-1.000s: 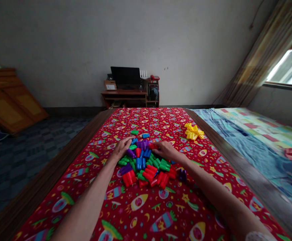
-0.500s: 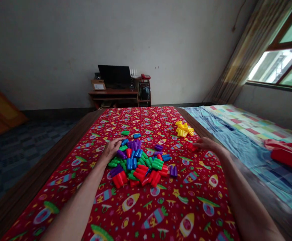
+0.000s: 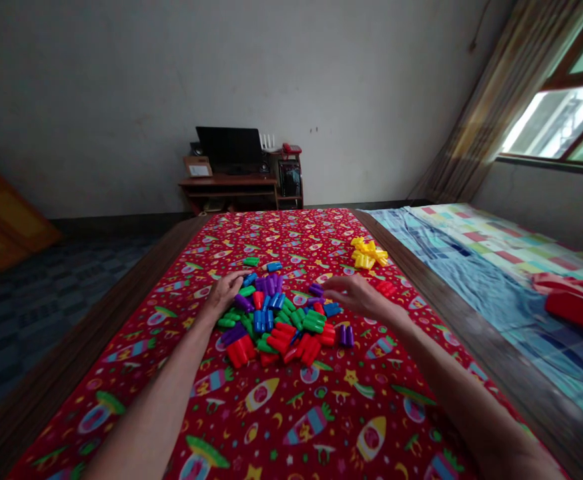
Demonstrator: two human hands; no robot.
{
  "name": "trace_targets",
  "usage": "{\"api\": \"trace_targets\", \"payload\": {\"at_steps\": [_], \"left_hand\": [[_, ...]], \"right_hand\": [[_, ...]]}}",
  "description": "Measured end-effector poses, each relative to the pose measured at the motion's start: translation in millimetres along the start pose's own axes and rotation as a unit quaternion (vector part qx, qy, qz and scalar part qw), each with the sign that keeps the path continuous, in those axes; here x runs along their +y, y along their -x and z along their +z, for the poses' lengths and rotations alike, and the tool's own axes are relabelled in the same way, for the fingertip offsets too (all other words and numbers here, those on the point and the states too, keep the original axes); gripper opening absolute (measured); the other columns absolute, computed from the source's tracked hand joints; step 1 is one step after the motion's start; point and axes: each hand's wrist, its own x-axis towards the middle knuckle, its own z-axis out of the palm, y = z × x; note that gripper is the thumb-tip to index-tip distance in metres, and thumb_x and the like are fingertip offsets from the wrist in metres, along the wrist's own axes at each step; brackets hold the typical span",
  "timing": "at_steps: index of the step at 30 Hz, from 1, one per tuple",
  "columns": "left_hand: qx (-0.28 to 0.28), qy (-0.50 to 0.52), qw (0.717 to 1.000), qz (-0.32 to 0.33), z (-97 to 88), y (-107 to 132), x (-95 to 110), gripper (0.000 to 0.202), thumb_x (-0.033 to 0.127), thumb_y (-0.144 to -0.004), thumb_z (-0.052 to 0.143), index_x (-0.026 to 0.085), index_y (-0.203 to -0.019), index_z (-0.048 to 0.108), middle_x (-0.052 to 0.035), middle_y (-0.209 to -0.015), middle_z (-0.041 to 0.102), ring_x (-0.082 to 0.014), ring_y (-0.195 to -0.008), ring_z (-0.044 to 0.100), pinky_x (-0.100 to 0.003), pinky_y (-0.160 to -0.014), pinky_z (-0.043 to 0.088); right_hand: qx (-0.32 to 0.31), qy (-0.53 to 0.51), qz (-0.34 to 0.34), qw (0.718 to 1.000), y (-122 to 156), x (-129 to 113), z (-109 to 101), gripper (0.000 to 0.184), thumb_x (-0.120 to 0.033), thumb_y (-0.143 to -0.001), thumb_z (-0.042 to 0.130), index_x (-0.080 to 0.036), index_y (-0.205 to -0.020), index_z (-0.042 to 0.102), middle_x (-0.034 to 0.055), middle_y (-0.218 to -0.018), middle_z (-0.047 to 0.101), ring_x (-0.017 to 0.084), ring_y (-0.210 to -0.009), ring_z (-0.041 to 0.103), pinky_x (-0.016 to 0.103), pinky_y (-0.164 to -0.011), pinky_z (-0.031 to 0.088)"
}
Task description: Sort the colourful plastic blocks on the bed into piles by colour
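Note:
A pile of plastic building blocks in red, green, blue and purple [image 3: 271, 320] lies on the red patterned cloth [image 3: 251, 427]. My left hand [image 3: 225, 293] rests at the pile's left edge with loosely bent fingers, its fingertips beside a blue block [image 3: 250, 279]. Over the pile's right side, my right hand [image 3: 355, 295] reaches in with fingers stretched out and nothing visible in them. Just left of those fingertips is a purple block [image 3: 316, 290], with a blue block [image 3: 332, 309] below them. Some red blocks [image 3: 386, 288] lie right of my right hand.
A heap of yellow blocks [image 3: 367, 255] sits at the far right of the cloth. Dark wooden edges [image 3: 396, 247] border the table. A bed [image 3: 451, 250] adjoins it on the right, with a red object [image 3: 579, 312] on top. Beyond stands a desk with a monitor [image 3: 230, 152].
My right hand has moved left from the red piece beside the yellow heap to the pile's right side, leaving the red piece behind. My left hand stays at the pile's edge.

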Motion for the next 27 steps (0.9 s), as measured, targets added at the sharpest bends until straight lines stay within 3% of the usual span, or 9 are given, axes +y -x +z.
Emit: {"api": "trace_targets", "payload": {"at_steps": [3, 5, 7, 10, 13, 18, 20, 23, 27], "left_hand": [[0.016, -0.005, 1.000, -0.003, 1.8, -1.3, -2.9, 0.058, 0.062, -0.075, 0.045, 0.019, -0.103, 0.072, -0.0093, -0.110, 0.073, -0.0290, -0.101, 0.067, -0.038, -0.090, 0.052], [0.021, -0.007, 1.000, -0.009, 3.2, -2.5, -6.0, 0.063, 0.064, -0.074, 0.044, 0.017, -0.105, 0.072, -0.0107, -0.108, 0.074, -0.0291, -0.095, 0.068, -0.038, -0.085, 0.054], [0.015, -0.011, 1.000, -0.011, 3.7, -3.1, -8.1, 0.065, 0.064, -0.075, 0.043, 0.016, -0.109, 0.071, -0.0117, -0.108, 0.073, -0.0287, -0.092, 0.069, -0.037, -0.081, 0.055], [0.009, -0.022, 1.000, -0.001, 2.7, -2.2, -8.0, 0.063, 0.062, -0.077, 0.043, 0.017, -0.112, 0.071, -0.0113, -0.109, 0.073, -0.0280, -0.091, 0.069, -0.036, -0.078, 0.055], [0.007, -0.032, 0.999, 0.002, 1.6, -1.1, -6.1, 0.063, 0.060, -0.078, 0.042, 0.016, -0.112, 0.071, -0.0116, -0.106, 0.074, -0.0280, -0.089, 0.069, -0.036, -0.075, 0.055], [0.008, -0.035, 0.999, -0.002, 1.6, -1.3, -4.4, 0.062, 0.058, -0.077, 0.041, 0.015, -0.111, 0.071, -0.0119, -0.104, 0.074, -0.0289, -0.088, 0.069, -0.037, -0.075, 0.055], [0.011, -0.028, 1.000, 0.004, 1.2, -1.5, -3.7, 0.060, 0.058, -0.077, 0.042, 0.017, -0.109, 0.072, -0.0116, -0.107, 0.074, -0.0298, -0.094, 0.068, -0.038, -0.080, 0.055], [0.011, -0.022, 1.000, 0.012, -0.1, -1.4, -2.1, 0.057, 0.059, -0.076, 0.044, 0.019, -0.105, 0.073, -0.0101, -0.111, 0.073, -0.0302, -0.101, 0.067, -0.039, -0.088, 0.053], [0.006, -0.023, 1.000, 0.000, -1.0, -1.3, -1.2, 0.056, 0.058, -0.076, 0.045, 0.019, -0.106, 0.072, -0.0091, -0.111, 0.073, -0.0301, -0.102, 0.067, -0.039, -0.089, 0.053]], "right_hand": [[-0.096, 0.012, -0.149, 0.984, -4.9, -30.1, 35.6, 0.037, -0.043, -0.090, 0.060, -0.018, -0.117, 0.066, 0.0113, -0.106, 0.068, 0.021, -0.099, 0.061, 0.032, -0.085, 0.046], [-0.117, 0.046, -0.173, 0.977, -4.2, -36.5, 49.4, 0.039, -0.042, -0.087, 0.064, -0.018, -0.118, 0.065, 0.0129, -0.106, 0.067, 0.023, -0.100, 0.059, 0.035, -0.086, 0.045], [-0.106, 0.030, -0.160, 0.981, -3.5, -32.9, 54.4, 0.033, -0.034, -0.091, 0.060, -0.018, -0.119, 0.064, 0.0127, -0.106, 0.067, 0.021, -0.098, 0.059, 0.033, -0.084, 0.045], [-0.035, -0.035, -0.100, 0.994, -5.5, -17.4, 49.1, 0.031, -0.023, -0.092, 0.054, -0.017, -0.121, 0.063, 0.0110, -0.110, 0.068, 0.018, -0.095, 0.062, 0.029, -0.082, 0.045], [0.030, -0.073, -0.021, 0.997, -10.5, -1.9, 35.1, 0.031, -0.027, -0.090, 0.057, -0.017, -0.119, 0.064, 0.0076, -0.106, 0.071, 0.017, -0.090, 0.064, 0.026, -0.077, 0.046], [-0.056, 0.052, 0.052, 0.996, -8.1, 7.2, 23.0, 0.021, -0.026, -0.091, 0.055, -0.014, -0.083, 0.072, 0.0039, -0.068, 0.067, 0.012, -0.060, 0.058, 0.023, -0.057, 0.037], [-0.073, 0.099, 0.033, 0.992, -1.5, 5.0, 28.2, 0.021, -0.030, -0.091, 0.057, -0.016, -0.086, 0.071, 0.0049, -0.071, 0.067, 0.013, -0.062, 0.058, 0.024, -0.058, 0.037], [-0.053, 0.118, -0.049, 0.990, 8.6, -3.2, 40.4, 0.026, -0.041, -0.090, 0.060, -0.018, -0.100, 0.068, 0.0092, -0.092, 0.070, 0.018, -0.083, 0.062, 0.027, -0.071, 0.044], [-0.091, 0.140, -0.050, 0.985, 12.5, -16.2, 47.6, 0.019, -0.030, -0.090, 0.060, -0.017, -0.103, 0.065, 0.0097, -0.096, 0.069, 0.020, -0.087, 0.062, 0.028, -0.072, 0.045]]}}
